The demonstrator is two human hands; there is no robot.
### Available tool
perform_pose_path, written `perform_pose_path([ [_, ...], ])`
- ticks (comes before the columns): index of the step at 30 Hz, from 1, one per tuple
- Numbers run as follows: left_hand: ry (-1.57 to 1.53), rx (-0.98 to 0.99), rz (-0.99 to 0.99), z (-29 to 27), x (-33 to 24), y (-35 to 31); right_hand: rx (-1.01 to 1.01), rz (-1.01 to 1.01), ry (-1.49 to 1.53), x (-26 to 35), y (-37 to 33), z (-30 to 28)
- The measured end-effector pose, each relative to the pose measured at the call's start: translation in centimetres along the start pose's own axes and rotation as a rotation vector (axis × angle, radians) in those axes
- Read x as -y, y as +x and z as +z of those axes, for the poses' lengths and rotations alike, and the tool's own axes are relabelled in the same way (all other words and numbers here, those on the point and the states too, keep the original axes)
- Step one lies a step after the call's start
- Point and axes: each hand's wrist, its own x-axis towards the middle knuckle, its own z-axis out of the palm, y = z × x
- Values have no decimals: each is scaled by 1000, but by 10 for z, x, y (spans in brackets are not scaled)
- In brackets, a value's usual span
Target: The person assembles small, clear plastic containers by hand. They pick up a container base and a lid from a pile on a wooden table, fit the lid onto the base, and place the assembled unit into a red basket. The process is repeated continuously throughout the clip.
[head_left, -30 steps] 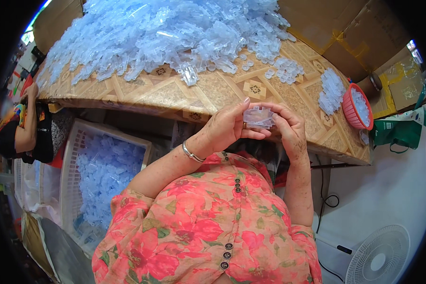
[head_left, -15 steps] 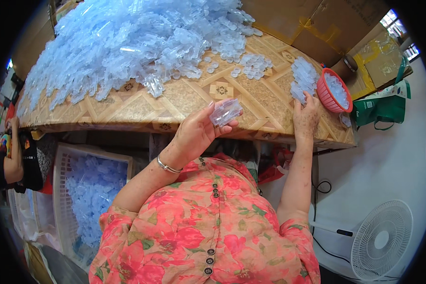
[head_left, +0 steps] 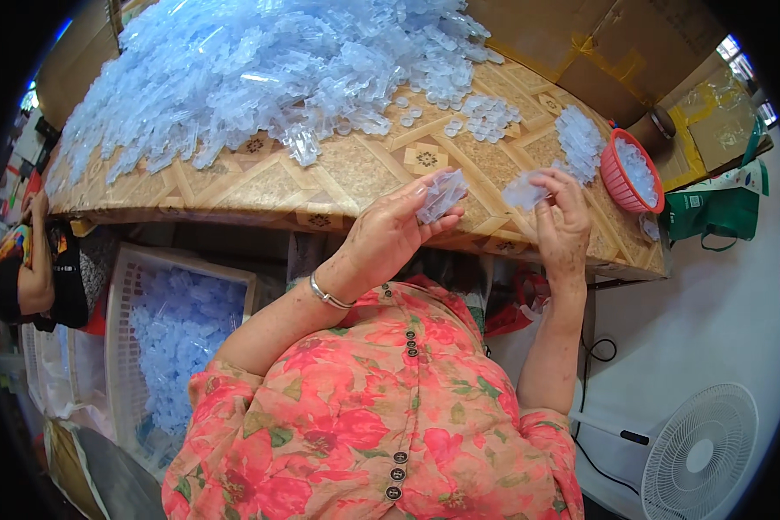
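Observation:
In my left hand (head_left: 392,227) lies a clear plastic piece (head_left: 443,196), boxy and see-through, with the thumb and fingers closed about it above the table's front edge. My right hand (head_left: 565,217) pinches a thin translucent plastic piece (head_left: 524,190), slightly blurred, just right of the left hand. Beyond the right hand sits a neat stack of similar flat pieces (head_left: 580,143). Small round clear discs (head_left: 487,119) lie farther back on the patterned table (head_left: 364,178). A large heap of pale blue clear plastic parts (head_left: 260,78) covers the table's left and back.
A red basket (head_left: 618,173) of clear pieces stands at the table's right edge. Cardboard boxes (head_left: 581,52) rise behind it; a green bag (head_left: 719,212) hangs beside. A white crate (head_left: 123,347) of parts is below left, a fan (head_left: 700,455) lower right. Another person's arm (head_left: 36,260) shows far left.
My right hand has drawn back from the stack toward my left hand, now with a thin translucent piece in its fingers. The left hand has turned its piece slightly. The whole view has shifted a little.

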Motion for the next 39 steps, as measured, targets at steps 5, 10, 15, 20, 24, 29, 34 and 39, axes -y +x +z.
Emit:
perform_pose_path([
  [5,-47,30,2,8,0,-4,-133,-284,-187,35,-11,19],
  [10,-124,14,-55,13,-1,-8,-209,-421,-395,32,-16,37],
  [15,-251,-45,-36,16,3,-6,2,-593,-274,46,-30,60],
  [20,-194,19,27,13,-1,-5,-7,-490,-30,58,-40,70],
  [24,-130,85,115,19,-5,-6,-194,-93,74,70,-31,68],
  [29,-39,135,121,28,-4,-8,-58,140,95,66,-32,77],
  [34,-77,101,92,26,-3,-8,-59,35,62,59,-31,74],
  [39,3,104,58,21,-2,-9,-51,-145,15,58,-29,69],
])
